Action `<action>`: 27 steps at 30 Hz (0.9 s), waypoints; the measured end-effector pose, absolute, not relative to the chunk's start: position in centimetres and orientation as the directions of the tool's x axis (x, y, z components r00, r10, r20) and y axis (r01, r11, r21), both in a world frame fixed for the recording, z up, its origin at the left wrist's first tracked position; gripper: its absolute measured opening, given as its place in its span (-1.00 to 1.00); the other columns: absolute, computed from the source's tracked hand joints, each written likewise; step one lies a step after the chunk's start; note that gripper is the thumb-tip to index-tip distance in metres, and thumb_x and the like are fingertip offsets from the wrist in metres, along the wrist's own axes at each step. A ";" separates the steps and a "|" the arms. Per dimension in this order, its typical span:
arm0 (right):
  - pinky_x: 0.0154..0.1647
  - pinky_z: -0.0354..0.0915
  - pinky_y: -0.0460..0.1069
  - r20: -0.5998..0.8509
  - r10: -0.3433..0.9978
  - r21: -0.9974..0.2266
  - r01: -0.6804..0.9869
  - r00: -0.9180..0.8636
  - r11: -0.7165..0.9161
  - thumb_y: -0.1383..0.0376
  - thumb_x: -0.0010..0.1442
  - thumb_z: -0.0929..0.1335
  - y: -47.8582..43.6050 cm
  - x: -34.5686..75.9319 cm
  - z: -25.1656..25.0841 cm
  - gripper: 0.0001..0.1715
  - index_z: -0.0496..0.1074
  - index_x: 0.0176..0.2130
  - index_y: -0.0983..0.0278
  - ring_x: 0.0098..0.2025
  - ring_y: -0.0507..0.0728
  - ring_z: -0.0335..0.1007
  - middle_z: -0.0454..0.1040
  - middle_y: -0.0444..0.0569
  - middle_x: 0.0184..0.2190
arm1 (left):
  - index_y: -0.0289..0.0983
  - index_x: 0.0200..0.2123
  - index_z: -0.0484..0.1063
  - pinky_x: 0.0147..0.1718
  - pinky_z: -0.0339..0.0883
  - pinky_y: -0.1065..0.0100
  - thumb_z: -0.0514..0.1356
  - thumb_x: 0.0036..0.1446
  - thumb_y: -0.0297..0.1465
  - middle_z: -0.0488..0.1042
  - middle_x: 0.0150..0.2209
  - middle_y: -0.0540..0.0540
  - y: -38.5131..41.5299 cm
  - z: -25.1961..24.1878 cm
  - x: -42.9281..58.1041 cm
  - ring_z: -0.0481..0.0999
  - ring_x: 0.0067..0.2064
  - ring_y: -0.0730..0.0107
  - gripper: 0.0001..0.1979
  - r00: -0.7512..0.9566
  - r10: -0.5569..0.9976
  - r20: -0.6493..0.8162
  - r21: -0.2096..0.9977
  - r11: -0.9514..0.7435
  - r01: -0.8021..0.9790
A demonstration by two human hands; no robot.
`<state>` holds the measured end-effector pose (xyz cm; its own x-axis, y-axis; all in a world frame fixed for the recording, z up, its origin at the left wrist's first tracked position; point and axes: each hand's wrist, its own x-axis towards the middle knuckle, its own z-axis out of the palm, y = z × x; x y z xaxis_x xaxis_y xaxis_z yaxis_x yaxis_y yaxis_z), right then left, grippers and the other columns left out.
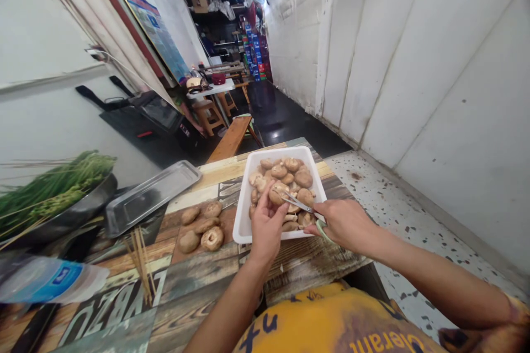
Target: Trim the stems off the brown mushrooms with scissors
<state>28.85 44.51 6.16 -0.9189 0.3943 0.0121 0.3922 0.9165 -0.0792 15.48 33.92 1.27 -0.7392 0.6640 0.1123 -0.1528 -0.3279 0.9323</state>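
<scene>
My left hand (267,229) is closed around a brown mushroom (278,193), its cap turned up, above a white plastic tray (242,226). Scissors (304,206) with pale green handles are gripped in my right hand (345,224). Their blades reach to the cap of the held mushroom; whether they cut into it I cannot tell. Many more brown mushrooms (303,178) fill the tray beneath both hands. To the left of the tray, several loose mushrooms (212,238) lie on the wood-patterned table (199,281).
Thin wooden skewers (143,265) lie at the table's left, near a plastic bottle (53,281). Behind them are a shallow metal tray (155,193) and a metal bowl (99,198) heaped with green vegetables (53,187). A wooden bench (232,138) stands beyond the table; a white wall (447,66) runs along the right.
</scene>
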 end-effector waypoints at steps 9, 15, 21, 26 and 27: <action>-0.48 0.11 -0.05 -0.028 0.408 -0.078 0.409 -0.912 0.909 -0.18 0.20 0.20 44.0 28.8 6.8 -0.38 0.49 -0.27 0.25 -0.36 0.21 0.52 0.58 0.07 -0.39 | -0.14 0.16 0.31 0.21 0.14 0.30 0.34 -0.02 -0.46 0.34 0.20 -0.09 34.0 1.5 15.6 0.29 0.23 0.22 -0.37 -0.765 0.629 0.136 0.925 -0.358 -0.130; -0.48 0.14 -0.05 0.017 0.424 -0.036 0.423 -0.906 0.906 -0.13 0.26 0.16 42.8 28.6 6.4 -0.38 0.45 -0.18 0.32 -0.35 0.22 0.52 0.57 0.10 -0.34 | -0.14 0.18 0.28 0.23 0.12 0.29 0.32 0.02 -0.44 0.31 0.22 -0.08 34.1 1.3 16.0 0.27 0.24 0.23 -0.38 -0.779 0.604 0.169 0.936 -0.345 -0.065; -0.47 0.15 -0.04 -0.016 0.420 -0.003 0.420 -0.907 0.907 -0.13 0.27 0.15 42.4 28.5 6.7 -0.36 0.45 -0.18 0.33 -0.34 0.25 0.52 0.57 0.13 -0.34 | -0.09 0.18 0.29 0.24 0.08 0.29 0.30 0.04 -0.43 0.27 0.25 -0.01 33.9 0.8 16.7 0.23 0.27 0.22 -0.39 -0.789 0.567 0.235 0.934 -0.358 0.022; -0.47 0.15 -0.03 -0.014 0.401 -0.010 0.402 -0.916 0.916 -0.17 0.24 0.15 42.5 28.7 6.6 -0.32 0.48 -0.26 0.32 -0.35 0.26 0.53 0.57 0.14 -0.39 | -0.09 0.21 0.26 0.24 0.07 0.31 0.31 0.04 -0.39 0.29 0.24 0.00 33.7 0.3 16.9 0.26 0.25 0.22 -0.36 -0.789 0.557 0.258 0.948 -0.304 0.095; -0.47 0.15 -0.04 -0.022 0.414 -0.008 0.415 -0.910 0.910 -0.15 0.25 0.16 42.4 28.6 6.5 -0.34 0.48 -0.25 0.33 -0.34 0.26 0.53 0.57 0.15 -0.39 | -0.10 0.22 0.25 0.23 0.10 0.30 0.30 0.05 -0.38 0.30 0.23 -0.02 33.8 0.2 16.9 0.28 0.24 0.21 -0.35 -0.788 0.557 0.262 0.953 -0.276 0.122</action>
<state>28.62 42.41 6.49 -0.9099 0.4143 -0.0218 0.4145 0.9100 -0.0079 16.92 33.76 0.24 -0.7885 0.5565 0.2618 0.1220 -0.2758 0.9535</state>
